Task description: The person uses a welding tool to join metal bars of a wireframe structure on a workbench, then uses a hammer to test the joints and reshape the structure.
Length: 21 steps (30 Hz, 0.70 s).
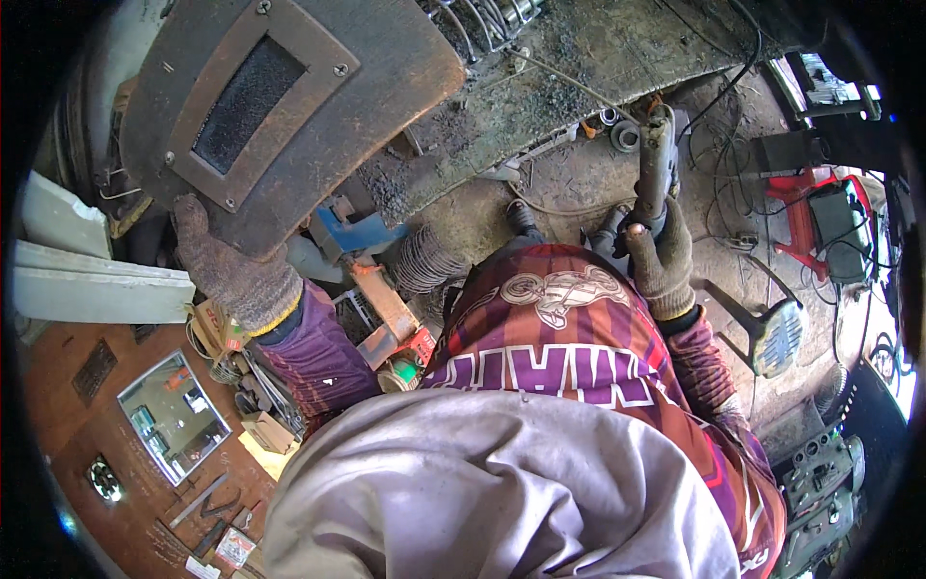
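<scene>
My left hand (231, 265), in a grimy knitted glove with a yellow cuff, is closed at the lower edge of a brown welding shield (386, 92). The shield has a dark rectangular window in a screwed-on frame; its handle is hidden behind it. Over on the right, my right hand (664, 256), gloved the same way, is wrapped round the lower end of a grey, worn electrode holder (657, 159). From the holder's top a thin rod (579, 85) slants up and left over the workbench (569, 106). One bare fingertip shows through the right glove.
Dark grit and coiled metal pieces (482, 24) lie on the bench. Cables (738, 183) trail over the floor at right, near a red stand (801, 222) and a pedal-like metal piece (776, 338). A wire coil (424, 261), a blue box (352, 232) and pale panels (96, 280) crowd the left.
</scene>
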Available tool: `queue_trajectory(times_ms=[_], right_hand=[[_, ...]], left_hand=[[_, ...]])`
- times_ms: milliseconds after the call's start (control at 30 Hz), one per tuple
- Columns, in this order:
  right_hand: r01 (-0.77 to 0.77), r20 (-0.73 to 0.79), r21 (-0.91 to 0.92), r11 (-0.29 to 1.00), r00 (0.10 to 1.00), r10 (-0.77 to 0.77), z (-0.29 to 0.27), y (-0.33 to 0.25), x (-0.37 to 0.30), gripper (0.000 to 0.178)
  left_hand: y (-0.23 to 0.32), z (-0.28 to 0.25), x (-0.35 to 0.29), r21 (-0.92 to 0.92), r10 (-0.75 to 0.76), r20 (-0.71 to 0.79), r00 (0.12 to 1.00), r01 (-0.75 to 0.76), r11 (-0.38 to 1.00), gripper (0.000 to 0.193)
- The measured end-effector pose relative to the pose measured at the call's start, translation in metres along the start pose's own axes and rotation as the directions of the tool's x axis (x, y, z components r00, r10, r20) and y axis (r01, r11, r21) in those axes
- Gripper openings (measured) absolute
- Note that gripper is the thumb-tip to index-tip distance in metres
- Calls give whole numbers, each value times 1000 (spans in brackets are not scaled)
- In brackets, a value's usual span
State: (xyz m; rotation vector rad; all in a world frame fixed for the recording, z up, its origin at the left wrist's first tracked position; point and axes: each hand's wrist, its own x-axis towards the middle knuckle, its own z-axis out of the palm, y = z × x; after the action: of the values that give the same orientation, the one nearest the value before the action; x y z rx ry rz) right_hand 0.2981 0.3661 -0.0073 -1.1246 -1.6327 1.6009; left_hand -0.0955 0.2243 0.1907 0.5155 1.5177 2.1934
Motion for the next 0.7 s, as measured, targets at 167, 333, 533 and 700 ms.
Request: queue_trajectory(times_ms=[167,333,533,700], right_hand=[[-29,5,51,998,1000,28,16,-6,-7,56],[44,-47,-65,997,998,-47,20,-8,-8,52],[56,-42,-116,992,997,-61,20,-5,-6,52],[58,-10,-185,981,998,-61,20,-13,-1,53]], left_hand=[[3,-7,3,-47,-20,-36,999,18,999,55],[-1,-22,11,-127,-71,88,994,82,989,54],[-10,-4,-5,-135,-115,140,983,134,982,59],[-28,35,-31,3,-5,165,986,4,1000,62]])
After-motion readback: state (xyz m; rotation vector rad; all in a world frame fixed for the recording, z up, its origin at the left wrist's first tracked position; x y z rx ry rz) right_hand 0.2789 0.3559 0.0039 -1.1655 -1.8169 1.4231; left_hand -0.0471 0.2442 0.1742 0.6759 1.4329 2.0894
